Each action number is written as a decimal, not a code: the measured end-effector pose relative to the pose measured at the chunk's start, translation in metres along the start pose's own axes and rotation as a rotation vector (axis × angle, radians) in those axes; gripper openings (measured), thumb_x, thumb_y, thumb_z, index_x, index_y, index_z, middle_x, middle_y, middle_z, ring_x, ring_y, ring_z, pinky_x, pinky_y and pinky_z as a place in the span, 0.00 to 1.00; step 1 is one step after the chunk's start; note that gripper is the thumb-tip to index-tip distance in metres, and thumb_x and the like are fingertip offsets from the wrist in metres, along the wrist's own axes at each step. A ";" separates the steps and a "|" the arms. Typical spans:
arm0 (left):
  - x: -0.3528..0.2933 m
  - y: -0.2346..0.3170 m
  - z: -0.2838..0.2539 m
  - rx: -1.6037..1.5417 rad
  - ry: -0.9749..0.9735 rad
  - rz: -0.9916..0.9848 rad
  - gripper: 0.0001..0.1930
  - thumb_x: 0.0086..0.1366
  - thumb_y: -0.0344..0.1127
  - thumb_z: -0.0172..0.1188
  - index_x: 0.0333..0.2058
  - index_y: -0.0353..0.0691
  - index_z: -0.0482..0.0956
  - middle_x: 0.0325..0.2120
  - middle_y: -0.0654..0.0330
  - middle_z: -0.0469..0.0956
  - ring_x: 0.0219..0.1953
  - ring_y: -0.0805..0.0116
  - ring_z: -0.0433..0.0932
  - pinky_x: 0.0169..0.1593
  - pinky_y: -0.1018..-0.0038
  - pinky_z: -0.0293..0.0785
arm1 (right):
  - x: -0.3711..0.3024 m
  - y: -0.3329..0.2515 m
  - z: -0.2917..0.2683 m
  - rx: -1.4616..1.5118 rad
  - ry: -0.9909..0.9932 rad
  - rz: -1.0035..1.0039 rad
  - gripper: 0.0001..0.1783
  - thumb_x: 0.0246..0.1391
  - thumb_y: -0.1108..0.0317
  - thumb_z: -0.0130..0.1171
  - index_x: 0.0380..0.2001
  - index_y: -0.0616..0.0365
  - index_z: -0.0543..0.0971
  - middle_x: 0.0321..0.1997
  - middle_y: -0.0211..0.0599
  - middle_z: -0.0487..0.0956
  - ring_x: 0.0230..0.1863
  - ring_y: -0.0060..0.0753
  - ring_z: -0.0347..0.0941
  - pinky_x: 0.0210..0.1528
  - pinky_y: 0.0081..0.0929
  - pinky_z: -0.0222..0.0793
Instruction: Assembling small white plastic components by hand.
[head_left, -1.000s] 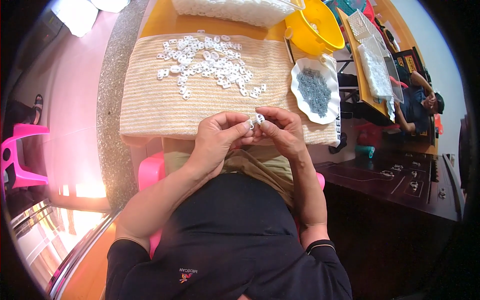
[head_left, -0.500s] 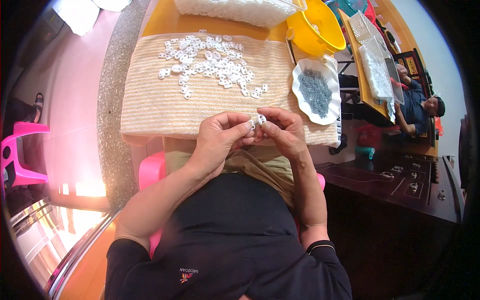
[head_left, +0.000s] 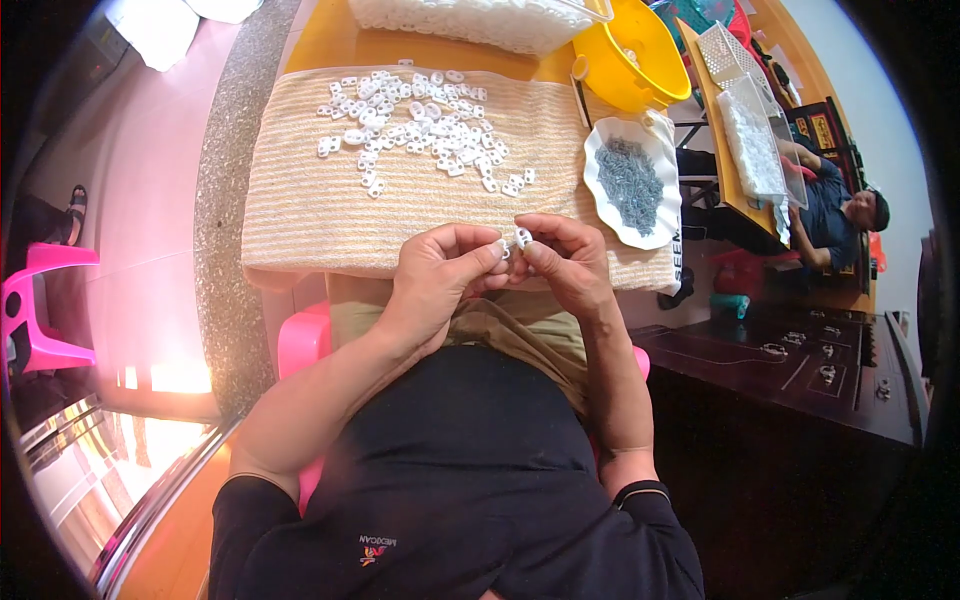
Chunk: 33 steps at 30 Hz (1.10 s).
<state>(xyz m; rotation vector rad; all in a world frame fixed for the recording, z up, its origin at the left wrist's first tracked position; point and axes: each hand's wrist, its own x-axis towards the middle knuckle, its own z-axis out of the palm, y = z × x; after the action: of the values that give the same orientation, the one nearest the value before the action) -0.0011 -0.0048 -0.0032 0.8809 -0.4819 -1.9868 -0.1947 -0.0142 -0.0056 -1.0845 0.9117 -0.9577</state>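
My right hand (head_left: 572,265) pinches a small white plastic piece with holes (head_left: 523,237) between thumb and forefinger. Close against it, my left hand (head_left: 438,272) is closed in a pinch too; something small and pale shows at its fingertips, too small to name. Both hands meet above the near edge of a striped beige towel (head_left: 310,215). Beyond them, a loose pile of similar white pieces (head_left: 430,125) lies on the towel. To the right stands a scalloped white dish (head_left: 592,180) filled with small grey-blue parts (head_left: 630,185).
At the table's far side are a clear bin of white pieces (head_left: 470,25) and a yellow basin (head_left: 665,75). A pink stool (head_left: 50,305) is on the left. At right, another person (head_left: 830,205) sits by a table holding a white-filled container (head_left: 750,145).
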 end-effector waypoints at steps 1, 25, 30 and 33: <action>0.000 0.000 0.000 -0.001 0.002 -0.002 0.06 0.62 0.28 0.59 0.37 0.33 0.77 0.29 0.59 0.80 0.28 0.77 0.78 0.33 0.83 0.76 | 0.000 0.001 0.000 0.000 0.000 0.000 0.17 0.57 0.76 0.56 0.50 0.69 0.72 0.32 0.39 0.79 0.31 0.26 0.75 0.36 0.22 0.74; 0.000 -0.001 -0.001 0.004 0.001 0.006 0.07 0.62 0.28 0.59 0.38 0.32 0.77 0.29 0.58 0.80 0.28 0.77 0.78 0.34 0.83 0.78 | 0.000 0.002 0.000 -0.013 0.013 0.014 0.17 0.57 0.76 0.56 0.49 0.69 0.73 0.32 0.38 0.78 0.31 0.25 0.75 0.37 0.22 0.74; -0.001 0.000 0.001 -0.006 -0.003 0.007 0.07 0.62 0.27 0.59 0.38 0.31 0.76 0.29 0.58 0.80 0.28 0.76 0.79 0.34 0.82 0.78 | 0.000 0.003 0.000 -0.001 0.007 -0.002 0.17 0.56 0.76 0.56 0.49 0.69 0.73 0.32 0.38 0.78 0.31 0.25 0.75 0.37 0.23 0.74; -0.001 0.001 0.001 -0.014 -0.001 0.007 0.07 0.62 0.27 0.58 0.38 0.31 0.76 0.30 0.57 0.80 0.28 0.76 0.79 0.34 0.82 0.78 | -0.001 0.003 0.001 0.028 0.008 0.006 0.17 0.56 0.76 0.56 0.49 0.69 0.73 0.32 0.38 0.78 0.31 0.25 0.75 0.37 0.22 0.74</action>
<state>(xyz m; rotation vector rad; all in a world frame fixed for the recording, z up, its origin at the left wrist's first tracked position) -0.0009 -0.0042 -0.0018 0.8680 -0.4707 -1.9819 -0.1940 -0.0130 -0.0080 -1.0543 0.9048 -0.9679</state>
